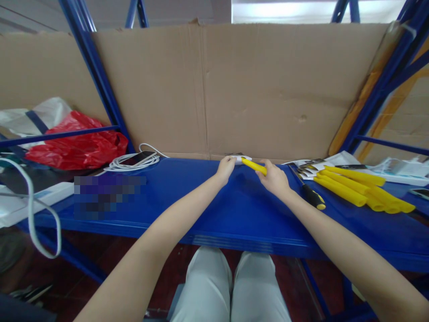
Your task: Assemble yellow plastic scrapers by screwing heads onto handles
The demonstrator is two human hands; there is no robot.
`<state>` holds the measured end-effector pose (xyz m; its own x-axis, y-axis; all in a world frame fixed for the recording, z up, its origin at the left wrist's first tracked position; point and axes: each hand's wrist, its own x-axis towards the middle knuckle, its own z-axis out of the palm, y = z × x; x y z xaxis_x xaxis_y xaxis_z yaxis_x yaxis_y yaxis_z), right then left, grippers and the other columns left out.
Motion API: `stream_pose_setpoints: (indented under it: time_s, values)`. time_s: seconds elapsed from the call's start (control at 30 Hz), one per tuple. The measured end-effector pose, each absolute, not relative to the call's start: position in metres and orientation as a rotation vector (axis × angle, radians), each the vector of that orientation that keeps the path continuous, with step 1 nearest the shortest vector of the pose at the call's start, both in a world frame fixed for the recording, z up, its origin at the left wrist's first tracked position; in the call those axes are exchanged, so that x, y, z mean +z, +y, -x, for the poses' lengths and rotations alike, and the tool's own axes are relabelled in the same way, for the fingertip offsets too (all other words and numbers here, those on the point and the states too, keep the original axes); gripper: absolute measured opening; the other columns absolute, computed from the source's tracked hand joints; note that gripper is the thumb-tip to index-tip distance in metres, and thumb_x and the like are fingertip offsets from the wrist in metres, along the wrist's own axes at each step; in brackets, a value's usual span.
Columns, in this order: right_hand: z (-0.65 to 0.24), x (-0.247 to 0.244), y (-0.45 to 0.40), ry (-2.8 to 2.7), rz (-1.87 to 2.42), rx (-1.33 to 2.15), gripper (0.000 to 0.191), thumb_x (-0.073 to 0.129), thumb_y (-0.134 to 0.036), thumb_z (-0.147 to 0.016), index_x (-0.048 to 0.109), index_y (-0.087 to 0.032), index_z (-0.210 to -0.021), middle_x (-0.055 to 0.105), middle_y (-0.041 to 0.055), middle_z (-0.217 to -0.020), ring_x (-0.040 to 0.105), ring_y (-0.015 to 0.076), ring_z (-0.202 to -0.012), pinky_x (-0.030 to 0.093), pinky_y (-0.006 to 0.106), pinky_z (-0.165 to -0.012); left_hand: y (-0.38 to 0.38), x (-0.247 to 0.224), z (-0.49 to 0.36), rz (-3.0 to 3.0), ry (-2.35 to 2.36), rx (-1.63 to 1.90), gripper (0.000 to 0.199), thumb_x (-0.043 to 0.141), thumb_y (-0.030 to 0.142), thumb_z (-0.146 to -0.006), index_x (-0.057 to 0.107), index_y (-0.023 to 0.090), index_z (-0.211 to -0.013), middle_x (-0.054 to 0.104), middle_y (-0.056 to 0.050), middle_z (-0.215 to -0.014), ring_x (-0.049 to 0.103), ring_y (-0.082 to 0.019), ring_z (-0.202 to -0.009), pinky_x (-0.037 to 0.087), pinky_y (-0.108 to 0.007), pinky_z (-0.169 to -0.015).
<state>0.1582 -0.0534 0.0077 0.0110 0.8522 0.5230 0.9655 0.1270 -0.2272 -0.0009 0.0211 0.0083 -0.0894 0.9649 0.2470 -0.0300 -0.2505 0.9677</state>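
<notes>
Both my hands are at the back of the blue shelf, in front of the cardboard. My right hand (275,179) is closed on the near end of a short yellow tube (253,165). The tube slants up and left toward my left hand (226,169), whose fingers are closed round a small white piece (238,159) at the tube's far end. Whether that piece sits inside the tube or only touches it, I cannot tell. To the right of my right hand lies a screwdriver (312,197) with a black and yellow handle. Several yellow tubes (351,190) lie in a pile beyond it.
A cardboard sheet (261,89) walls off the back of the blue shelf (214,223). On the left are a coiled white cable (129,165) with a phone (139,157), a red plastic bag (80,141) and a white power strip (50,197). Blue posts (100,71) stand at both sides.
</notes>
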Motion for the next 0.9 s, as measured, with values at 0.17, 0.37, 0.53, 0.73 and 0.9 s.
stream_pose_setpoints:
  time_s: [0.17, 0.37, 0.53, 0.73, 0.9]
  values:
    - [-0.154, 0.0, -0.052, -1.873, 1.683, -0.269, 0.038, 0.053, -0.031, -0.087, 0.054, -0.02, -0.124, 0.069, 0.0132, -0.111, 0.067, 0.0288, -0.093, 0.051, 0.038, -0.075, 0.015, -0.007, 0.004, -1.151, 1.04, 1.466, 0.013, 0.057, 0.02, -0.084, 0.059, 0.02, -0.072, 0.067, 0.0, -0.082, 0.061, -0.017, -0.094, 0.044, -0.025, -0.084]
    - [-0.148, -0.001, -0.054, -1.868, 1.639, -0.192, 0.042, 0.055, -0.033, -0.086, 0.053, -0.019, -0.125, 0.068, 0.0145, -0.111, 0.067, 0.0304, -0.097, 0.051, 0.042, -0.079, 0.003, -0.006, 0.012, -0.97, 0.939, 1.344, 0.014, 0.055, 0.029, -0.089, 0.065, 0.02, -0.093, 0.073, -0.005, -0.1, 0.065, -0.017, -0.094, 0.046, -0.026, -0.08]
    - [-0.144, -0.006, -0.054, -1.896, 1.531, -0.128, 0.045, 0.057, -0.033, -0.084, 0.052, -0.019, -0.126, 0.068, 0.015, -0.112, 0.066, 0.031, -0.1, 0.051, 0.043, -0.081, -0.002, -0.001, 0.01, -0.931, 0.89, 1.223, 0.026, 0.048, 0.032, -0.093, 0.066, 0.016, -0.102, 0.074, -0.008, -0.091, 0.069, -0.018, -0.077, 0.051, -0.029, -0.071]
    - [-0.133, -0.007, -0.054, -1.602, 1.361, 0.635, 0.071, 0.057, -0.04, -0.085, 0.027, -0.02, -0.147, 0.068, 0.0116, -0.105, 0.065, 0.0196, -0.064, 0.053, 0.031, -0.052, -0.003, 0.0, 0.006, -0.753, 0.847, 1.289, 0.033, 0.043, 0.03, -0.094, 0.064, 0.012, -0.113, 0.073, -0.012, -0.096, 0.071, -0.021, -0.073, 0.055, -0.034, -0.071]
    - [-0.137, 0.005, -0.056, -1.211, 1.282, 1.146, 0.038, 0.045, -0.038, -0.094, 0.049, -0.015, -0.124, 0.062, 0.0027, -0.072, 0.054, 0.013, -0.046, 0.044, 0.025, -0.038, -0.009, 0.011, 0.008, -0.656, 0.827, 1.355, 0.032, 0.041, 0.024, -0.094, 0.063, 0.009, -0.112, 0.074, -0.01, -0.086, 0.072, -0.022, -0.074, 0.057, -0.035, -0.073]
